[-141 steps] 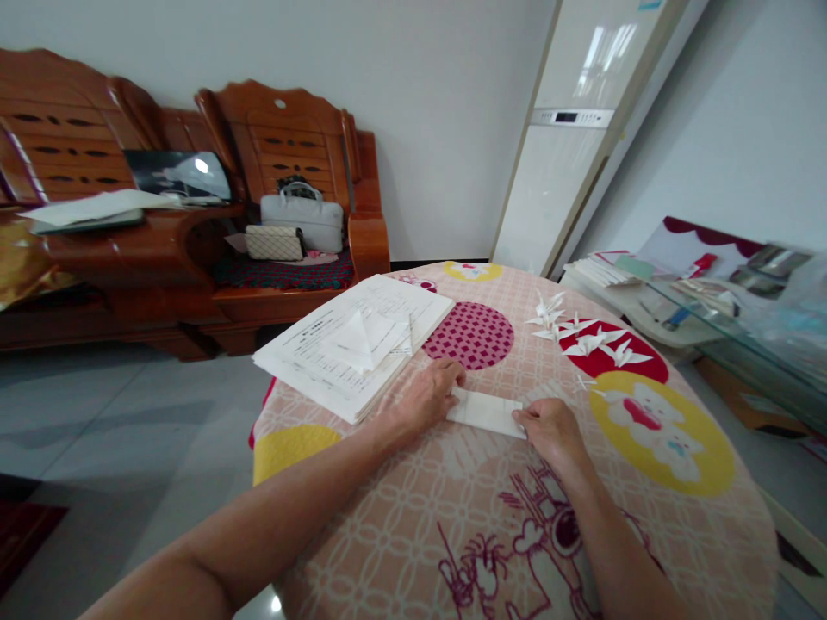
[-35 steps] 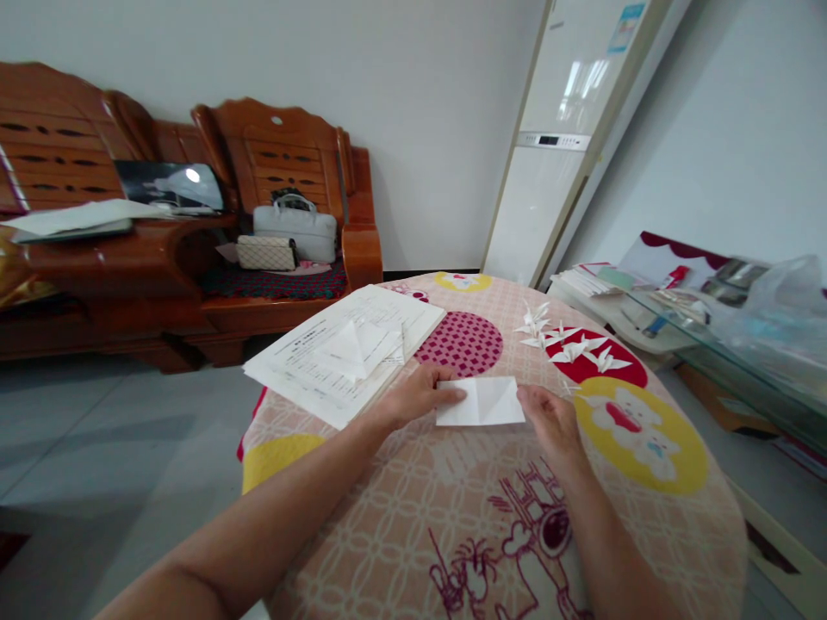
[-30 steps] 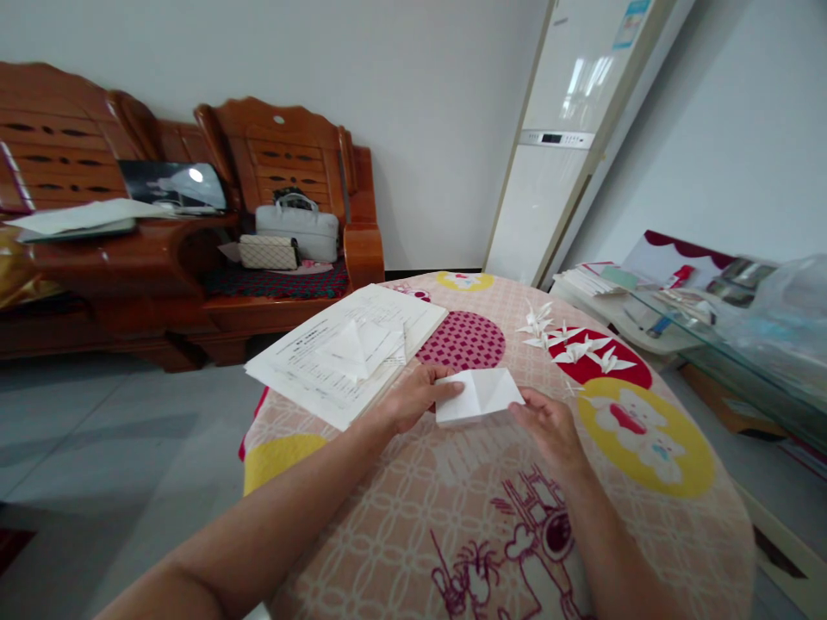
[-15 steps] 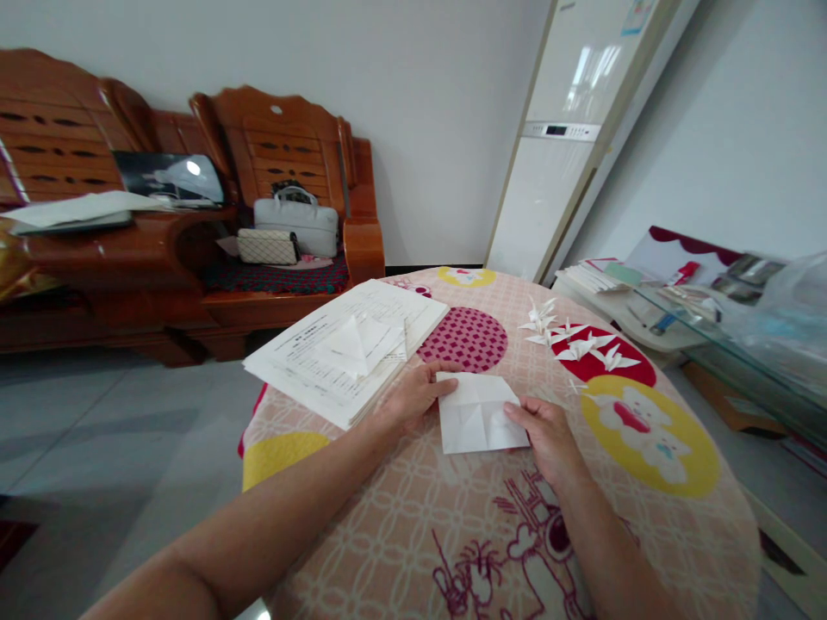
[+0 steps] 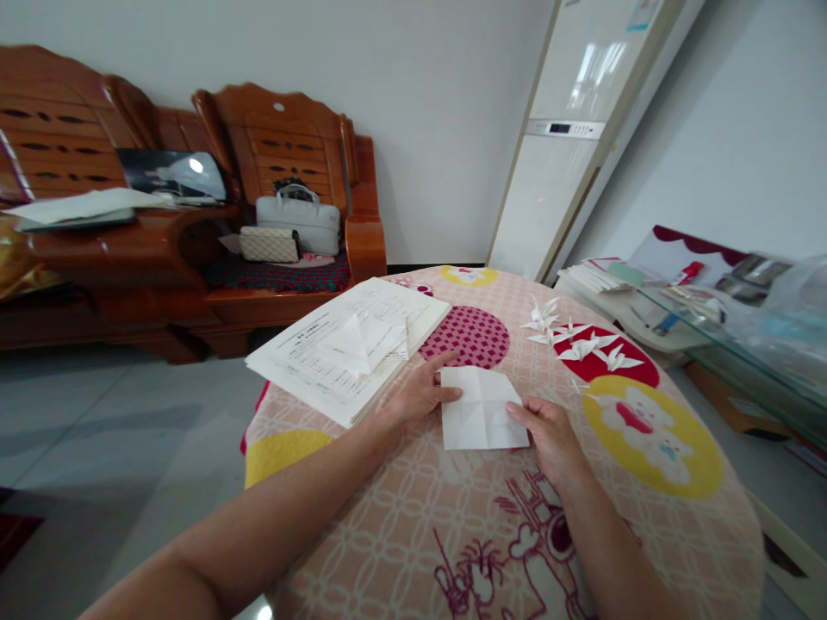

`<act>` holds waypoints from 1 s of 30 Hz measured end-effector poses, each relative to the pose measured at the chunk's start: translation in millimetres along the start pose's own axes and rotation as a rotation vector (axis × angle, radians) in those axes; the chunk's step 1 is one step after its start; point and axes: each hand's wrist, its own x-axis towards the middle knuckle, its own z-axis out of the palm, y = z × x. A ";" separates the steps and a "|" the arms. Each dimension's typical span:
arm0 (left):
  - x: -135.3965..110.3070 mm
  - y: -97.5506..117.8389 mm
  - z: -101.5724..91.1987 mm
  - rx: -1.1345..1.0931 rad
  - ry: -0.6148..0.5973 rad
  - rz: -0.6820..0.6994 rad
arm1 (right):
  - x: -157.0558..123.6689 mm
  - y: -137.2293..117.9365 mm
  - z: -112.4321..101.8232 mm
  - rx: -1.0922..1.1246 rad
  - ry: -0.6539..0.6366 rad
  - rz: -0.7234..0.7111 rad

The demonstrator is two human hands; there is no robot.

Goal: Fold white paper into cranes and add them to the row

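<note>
A small sheet of white paper (image 5: 484, 418) with crossing crease lines lies between my hands, over the round table. My left hand (image 5: 423, 394) has its thumb on the paper's left edge, and its index finger stretches out past the upper left corner. At the right edge, my right hand (image 5: 543, 426) pinches the paper, thumb on top and fingers beneath. The paper's upper right corner looks slanted. Beyond it to the right stand several folded paper cranes (image 5: 581, 346).
Left of the paper lies a stack of printed sheets (image 5: 310, 362) with a folded white paper piece (image 5: 355, 346) on top. A patterned tablecloth (image 5: 381, 517) covers the table. A glass-topped stand (image 5: 698, 323) is at the right, wooden chairs (image 5: 362, 250) behind.
My left index finger has lifted off the paper and straightened out, leaving the thumb at its left edge. The paper lies flatter, its upper edge more fully seen. My right hand keeps its pinch.
</note>
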 end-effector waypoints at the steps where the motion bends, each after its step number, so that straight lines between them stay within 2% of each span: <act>1: 0.7 -0.2 -0.7 -0.018 -0.004 -0.011 | 0.3 0.1 -0.7 0.003 -0.012 -0.006; 6: 2.3 1.1 -3.0 -0.168 -0.038 -0.130 | 1.7 0.7 -4.5 0.032 -0.044 -0.008; 15: -1.2 5.1 -0.6 -0.203 -0.133 -0.143 | 4.8 3.3 -4.6 0.110 -0.031 -0.039; 22: 5.2 5.5 -13.2 -0.200 -0.220 -0.154 | 2.6 -2.3 -8.5 0.112 -0.034 0.000; 26: 6.1 2.7 -17.4 -0.126 -0.362 -0.193 | 0.4 -2.4 -6.5 0.029 -0.106 0.032; 30: 2.8 -0.6 -14.7 -0.058 -0.471 -0.249 | 1.4 1.4 -3.5 -0.144 -0.122 -0.028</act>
